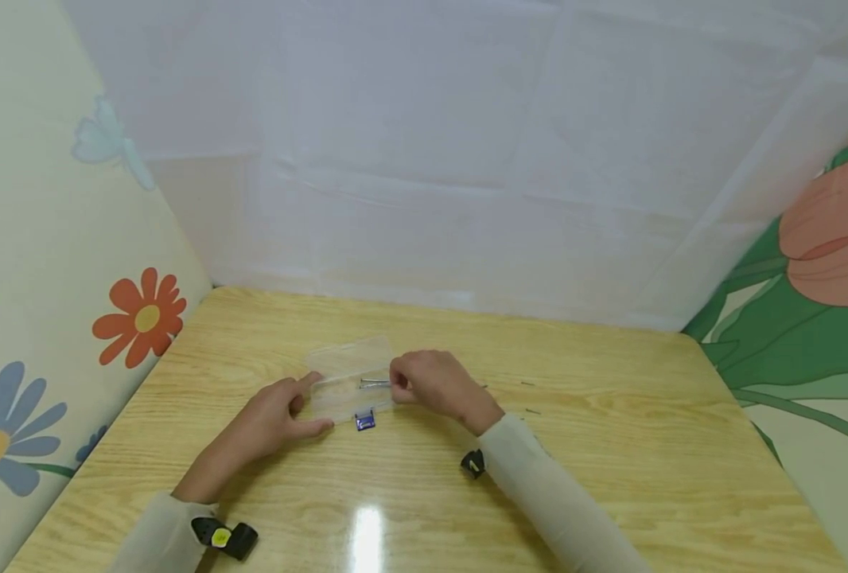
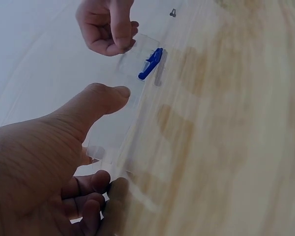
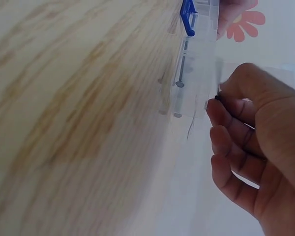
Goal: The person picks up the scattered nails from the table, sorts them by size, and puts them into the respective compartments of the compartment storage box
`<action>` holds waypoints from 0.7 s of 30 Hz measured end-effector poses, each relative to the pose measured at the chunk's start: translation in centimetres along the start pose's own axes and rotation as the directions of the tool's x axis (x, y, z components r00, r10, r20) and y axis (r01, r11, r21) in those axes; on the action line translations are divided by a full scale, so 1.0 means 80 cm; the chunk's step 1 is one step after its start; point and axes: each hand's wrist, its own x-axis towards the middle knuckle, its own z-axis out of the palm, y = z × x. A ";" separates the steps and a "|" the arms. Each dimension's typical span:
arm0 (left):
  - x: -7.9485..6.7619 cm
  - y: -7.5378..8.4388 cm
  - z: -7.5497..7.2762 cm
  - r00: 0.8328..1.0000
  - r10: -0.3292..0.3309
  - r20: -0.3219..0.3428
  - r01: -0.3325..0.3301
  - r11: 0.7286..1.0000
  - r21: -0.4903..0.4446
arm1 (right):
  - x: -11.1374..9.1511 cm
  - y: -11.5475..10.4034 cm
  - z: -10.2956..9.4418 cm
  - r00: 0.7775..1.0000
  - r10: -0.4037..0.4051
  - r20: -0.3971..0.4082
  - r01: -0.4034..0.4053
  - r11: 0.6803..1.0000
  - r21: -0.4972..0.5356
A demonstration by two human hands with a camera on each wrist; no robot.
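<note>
A clear plastic box (image 1: 338, 400) lies on the table with its clear lid (image 1: 351, 355) swung back and a blue latch (image 1: 365, 420) on its near side. Long metal nails (image 1: 372, 383) lie inside it; their round heads show through the wall in the right wrist view. My left hand (image 1: 275, 415) holds the box's left end, thumb at the near corner and index finger at the far side. Over the right end, my right hand (image 1: 434, 387) pinches a nail (image 3: 218, 96) between thumb and index finger; only its dark end shows, the rest being hidden by the fingers.
Loose nails, one farther back (image 1: 527, 383) and one nearer (image 1: 533, 411), lie on the wooden table (image 1: 610, 469) to the right. A white sheet (image 1: 424, 159) hangs behind the table, and flower-printed panels stand on both sides.
</note>
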 end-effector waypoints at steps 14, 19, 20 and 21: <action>-0.001 0.000 0.000 1.000 -0.013 -0.001 0.013 1.000 0.026 | -0.013 0.006 0.000 0.999 0.000 -0.039 0.001 1.000 0.025; 0.000 0.001 -0.001 1.000 -0.013 0.008 0.013 1.000 0.027 | -0.028 0.021 -0.004 0.998 0.019 -0.068 -0.018 1.000 0.002; 0.000 0.001 -0.002 1.000 -0.013 0.010 0.013 1.000 0.028 | -0.031 0.025 -0.006 0.997 0.025 -0.070 -0.025 1.000 0.005; 0.001 0.002 -0.002 1.000 -0.012 0.011 0.011 1.000 0.028 | -0.035 0.028 -0.007 0.997 0.036 -0.070 -0.036 0.999 0.006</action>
